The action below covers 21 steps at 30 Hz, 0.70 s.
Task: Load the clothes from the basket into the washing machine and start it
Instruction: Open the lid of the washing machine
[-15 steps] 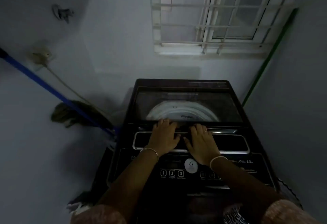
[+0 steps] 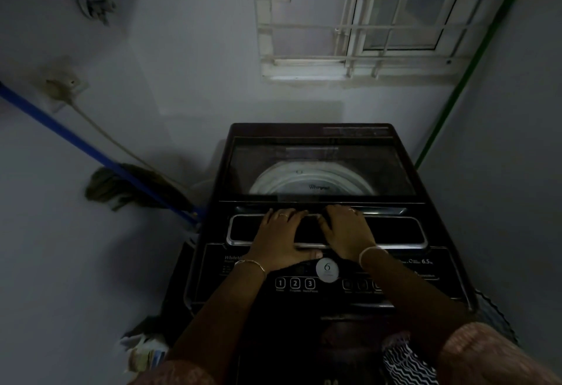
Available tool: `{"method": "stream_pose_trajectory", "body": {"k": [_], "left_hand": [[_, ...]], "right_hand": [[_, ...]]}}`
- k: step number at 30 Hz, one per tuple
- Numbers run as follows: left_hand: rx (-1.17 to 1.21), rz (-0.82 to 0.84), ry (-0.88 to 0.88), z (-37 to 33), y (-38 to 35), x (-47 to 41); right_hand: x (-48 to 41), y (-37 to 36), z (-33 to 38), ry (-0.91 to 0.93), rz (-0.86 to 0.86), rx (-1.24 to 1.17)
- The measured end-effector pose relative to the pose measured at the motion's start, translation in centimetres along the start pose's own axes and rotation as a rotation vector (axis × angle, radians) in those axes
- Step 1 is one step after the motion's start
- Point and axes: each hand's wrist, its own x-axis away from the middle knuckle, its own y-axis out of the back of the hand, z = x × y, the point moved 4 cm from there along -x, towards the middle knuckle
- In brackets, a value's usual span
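Observation:
A dark top-load washing machine (image 2: 322, 286) stands in front of me. Its lid (image 2: 395, 229) is down, and the white drum rim (image 2: 310, 182) shows through the glass. My left hand (image 2: 278, 240) and my right hand (image 2: 349, 234) lie side by side on the lid's front section, fingers curled over its far handle edge, left thumb at the near edge. A black-and-white zigzag cloth (image 2: 406, 365) lies at the bottom right. Behind it is a dark ribbed basket (image 2: 494, 316), mostly hidden by my right arm.
The machine sits in a narrow dim corner between pale walls. A blue-handled mop (image 2: 127, 185) leans at the left under a wall socket (image 2: 62, 86) with a cable. A barred window (image 2: 359, 23) is above, a green pole (image 2: 456, 92) at the right, and crumpled items (image 2: 143, 351) on the floor.
Both hands have slid slightly toward me on the lid. The lid stays down.

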Motion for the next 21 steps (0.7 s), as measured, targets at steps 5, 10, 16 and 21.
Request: {"method": "stream_pose_trajectory", "body": {"k": [5, 10, 16, 21], "left_hand": [[-0.008, -0.057, -0.061, 0.3, 0.8, 0.3], [-0.143, -0.354, -0.197, -1.2, 3.8, 0.5], [-0.315, -0.789, -0.396, -3.4, 8.7, -1.0], [-0.433, -0.878, -0.454, -3.8, 12.2, -3.3]], "right_hand": [[-1.9, 1.2, -0.2, -0.035, 0.071, -0.066], [-4.6, 4.1, -0.3, -0.052, 0.170, -0.184], [-7.9, 9.1, 0.3, 0.015, 0.288, -0.220], [-9.2, 14.3, 1.1, 0.060, 0.480, -0.158]]}}
